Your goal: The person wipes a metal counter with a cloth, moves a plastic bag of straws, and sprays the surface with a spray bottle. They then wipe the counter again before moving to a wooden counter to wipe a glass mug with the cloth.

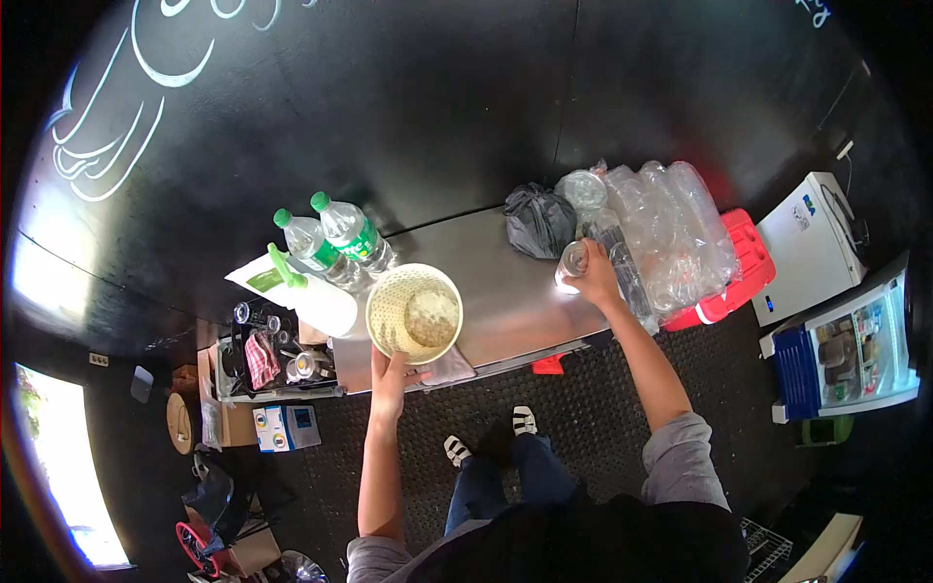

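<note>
Pale basket [383, 309] over counter's [496, 277] left part, left hand [389, 381] gripping its near side, probably so whitish contents [433, 319] stay in; right hand [599, 276] wrapped around clear cup [573, 257] near black bag [540, 222], presumably for steadiness; bottles [352, 233] behind basket, likely sparing arm room.

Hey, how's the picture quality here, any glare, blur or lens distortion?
Head view: fisheye distortion bows the bright opening at left, with black corners; head view: that opening is blown out, glare streaks the black wall, and the white bottle looks washed out; head view: the basket in the left hand looks fairly clear, without obvious motion blur.
</note>
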The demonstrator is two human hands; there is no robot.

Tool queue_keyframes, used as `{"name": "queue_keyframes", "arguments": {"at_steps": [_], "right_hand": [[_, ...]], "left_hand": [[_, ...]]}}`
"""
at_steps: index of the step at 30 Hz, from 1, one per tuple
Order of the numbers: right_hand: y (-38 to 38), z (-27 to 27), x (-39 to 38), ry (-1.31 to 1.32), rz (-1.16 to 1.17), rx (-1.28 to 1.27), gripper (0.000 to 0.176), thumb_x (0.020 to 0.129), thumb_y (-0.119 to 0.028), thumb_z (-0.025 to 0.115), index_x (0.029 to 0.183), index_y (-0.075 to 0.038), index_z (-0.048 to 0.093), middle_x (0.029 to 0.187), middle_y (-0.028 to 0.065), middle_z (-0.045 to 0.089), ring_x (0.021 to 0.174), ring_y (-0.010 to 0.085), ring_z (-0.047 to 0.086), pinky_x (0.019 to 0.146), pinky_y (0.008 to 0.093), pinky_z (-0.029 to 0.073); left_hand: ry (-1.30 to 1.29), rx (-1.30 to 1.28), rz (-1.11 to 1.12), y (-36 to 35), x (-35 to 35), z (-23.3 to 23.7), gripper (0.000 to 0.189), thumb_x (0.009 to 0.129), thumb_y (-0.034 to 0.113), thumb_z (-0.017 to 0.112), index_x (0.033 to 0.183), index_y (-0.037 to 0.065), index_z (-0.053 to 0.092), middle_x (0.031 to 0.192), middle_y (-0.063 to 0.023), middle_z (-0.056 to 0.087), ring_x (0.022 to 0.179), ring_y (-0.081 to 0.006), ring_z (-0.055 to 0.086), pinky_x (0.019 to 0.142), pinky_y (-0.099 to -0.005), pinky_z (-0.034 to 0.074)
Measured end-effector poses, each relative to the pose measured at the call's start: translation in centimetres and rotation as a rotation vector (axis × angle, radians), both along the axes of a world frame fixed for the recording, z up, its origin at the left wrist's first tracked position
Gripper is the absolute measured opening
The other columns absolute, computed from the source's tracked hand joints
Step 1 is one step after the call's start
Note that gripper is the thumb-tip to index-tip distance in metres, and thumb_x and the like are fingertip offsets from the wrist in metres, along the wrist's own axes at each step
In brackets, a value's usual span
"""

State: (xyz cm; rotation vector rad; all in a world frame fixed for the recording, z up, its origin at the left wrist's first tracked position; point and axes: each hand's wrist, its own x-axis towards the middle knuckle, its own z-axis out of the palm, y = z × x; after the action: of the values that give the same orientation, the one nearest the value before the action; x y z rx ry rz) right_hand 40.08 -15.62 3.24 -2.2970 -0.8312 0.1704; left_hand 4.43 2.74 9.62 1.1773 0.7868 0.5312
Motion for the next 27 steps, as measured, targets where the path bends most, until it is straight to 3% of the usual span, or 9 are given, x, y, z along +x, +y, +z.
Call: {"name": "queue_keyframes", "arguments": {"at_steps": [7, 9, 10, 12, 13, 14, 17, 23, 27], "right_hand": [[0.6, 1.3, -0.4, -0.026, 0.039, -0.065, 0.09, 0.059, -0.017, 0.081, 0.134, -0.005, 0.034, 0.113, 0.0171, 0.049, 0.103, 0.0359, 0.055, 0.081, 0.0443, 0.05], [1.6, 3.0, -2.7, -0.601, -0.09, -0.18, 0.082, 0.066, -0.016, 0.076, 0.135, -0.001, 0.036, 0.118, 0.0191, 0.048, 0.106, 0.0347, 0.053, 0.082, 0.0439, 0.049], [2.9, 2.6, -3.8, -0.603, -0.083, -0.17, 0.082, 0.066, -0.016, 0.076, 0.135, -0.001, 0.036, 0.118, 0.0191, 0.048, 0.106, 0.0347, 0.053, 0.082, 0.0439, 0.049], [5.9, 1.4, -7.3, -0.479, 0.185, 0.049, 0.069, 0.072, -0.006, 0.065, 0.134, 0.005, 0.036, 0.134, 0.0258, 0.041, 0.123, 0.0405, 0.041, 0.103, 0.0467, 0.034], [8.0, 1.3, -10.3, -0.046, 0.3, 0.253, 0.063, 0.074, -0.004, 0.059, 0.132, 0.006, 0.039, 0.138, 0.0268, 0.037, 0.127, 0.04, 0.038, 0.106, 0.0463, 0.03], [10.0, -0.7, -13.1, -0.303, 0.469, 0.222, 0.059, 0.077, -0.005, 0.056, 0.133, 0.005, 0.04, 0.14, 0.027, 0.034, 0.13, 0.0389, 0.035, 0.108, 0.046, 0.028], [15.3, -4.4, -22.7, -0.064, 0.747, -0.012, 0.053, 0.088, -0.016, 0.05, 0.136, 0.004, 0.036, 0.143, 0.0246, 0.032, 0.134, 0.0373, 0.029, 0.109, 0.0518, 0.023], [13.7, -5.3, -22.0, -0.266, 0.707, 0.001, 0.056, 0.088, -0.034, 0.052, 0.133, 0.0, 0.043, 0.142, 0.0218, 0.035, 0.134, 0.0362, 0.028, 0.108, 0.0547, 0.022], [11.9, -8.1, -12.0, -0.479, 0.207, -0.167, 0.055, 0.088, -0.033, 0.052, 0.136, -0.009, 0.041, 0.144, 0.0205, 0.032, 0.134, 0.037, 0.028, 0.108, 0.0555, 0.02]], "left_hand": [[0.006, -0.045, -0.001, -1.3, -0.1, 0.1, 0.048, 0.094, 0.013, 0.045, 0.138, 0.004, 0.026, 0.123, -0.0175, 0.051, 0.095, -0.0277, 0.065, 0.063, -0.0339, 0.061], [0.004, 0.0, 0.068, -1.1, -1.0, 0.5, 0.048, 0.095, 0.014, 0.045, 0.138, 0.004, 0.026, 0.122, -0.0182, 0.053, 0.094, -0.0279, 0.065, 0.064, -0.0342, 0.06], [0.003, 0.006, 0.077, -0.8, -1.6, 0.4, 0.048, 0.095, 0.014, 0.045, 0.138, 0.004, 0.026, 0.122, -0.0182, 0.053, 0.094, -0.0279, 0.065, 0.064, -0.0342, 0.06], [0.035, 0.05, 0.201, -0.4, -3.3, -0.2, 0.048, 0.095, 0.015, 0.044, 0.138, 0.004, 0.026, 0.121, -0.0187, 0.053, 0.094, -0.0275, 0.065, 0.064, -0.0338, 0.06], [0.016, 0.057, 0.269, -0.1, -4.2, -1.0, 0.047, 0.095, 0.014, 0.041, 0.137, 0.003, 0.027, 0.115, -0.0199, 0.058, 0.086, -0.0295, 0.068, 0.06, -0.0315, 0.06], [0.016, 0.061, 0.27, 0.1, -5.2, -1.5, 0.047, 0.095, 0.014, 0.041, 0.137, 0.003, 0.027, 0.115, -0.0199, 0.058, 0.086, -0.0295, 0.068, 0.06, -0.0315, 0.06], [-0.023, 0.014, 0.31, 0.9, -7.4, -2.4, 0.047, 0.094, 0.013, 0.04, 0.139, 0.005, 0.024, 0.124, -0.0188, 0.051, 0.093, -0.0278, 0.066, 0.061, -0.0329, 0.061], [0.044, 0.002, 0.285, 3.5, -11.0, -3.7, 0.051, 0.092, 0.009, 0.041, 0.14, 0.004, 0.023, 0.125, -0.0182, 0.05, 0.095, -0.0259, 0.064, 0.061, -0.0328, 0.061], [0.02, -0.059, 0.248, 4.9, -12.0, -3.3, 0.05, 0.092, 0.011, 0.044, 0.138, 0.002, 0.026, 0.122, -0.0179, 0.051, 0.095, -0.0255, 0.064, 0.062, -0.033, 0.061]]}}
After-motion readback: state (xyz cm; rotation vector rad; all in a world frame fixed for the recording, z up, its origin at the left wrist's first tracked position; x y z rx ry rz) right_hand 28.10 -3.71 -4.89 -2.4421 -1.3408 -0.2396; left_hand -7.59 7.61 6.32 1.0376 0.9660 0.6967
